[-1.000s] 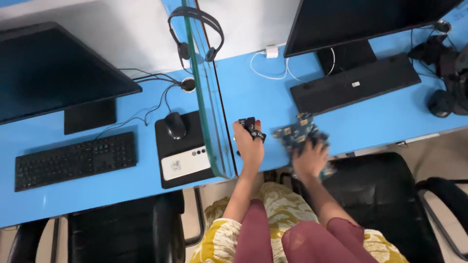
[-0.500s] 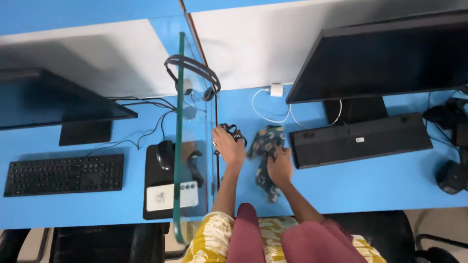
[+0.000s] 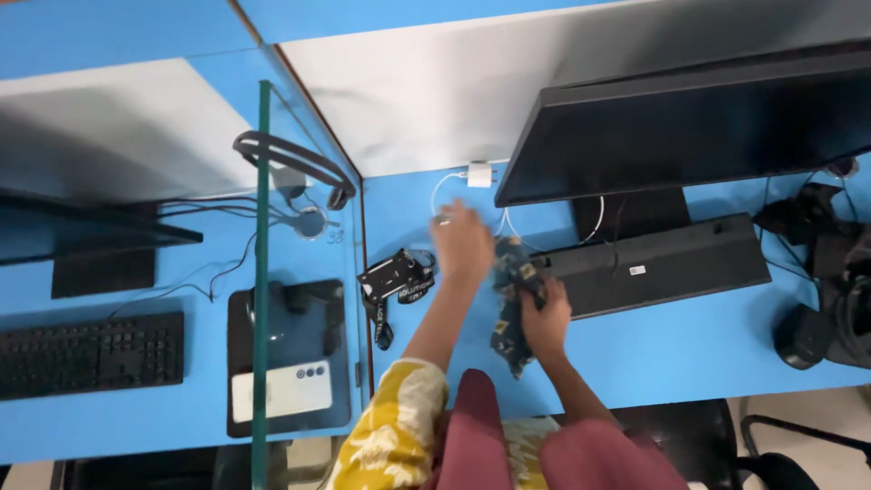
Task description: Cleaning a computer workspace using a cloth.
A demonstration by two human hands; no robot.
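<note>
Looking down, I see the right hand (image 3: 546, 316) closed around a dark patterned cloth (image 3: 509, 308), just left of the black keyboard (image 3: 658, 265). The left hand (image 3: 461, 240) is blurred above the blue desk (image 3: 689, 345); I cannot tell its fingers. A black lanyard (image 3: 396, 279) lies further left of the keyboard.

We are wearing a short-sleeved top in mustard yellow with a pale, leafy white print, its sleeve (image 3: 399, 413) ending above the elbow so that our forearms are showing bare. We are also wearing a plain maroon cloth (image 3: 544, 449) that is draping down the front over the yellow. Our left hand (image 3: 461, 243) and right hand (image 3: 545, 319) are showing no gloves.
</note>
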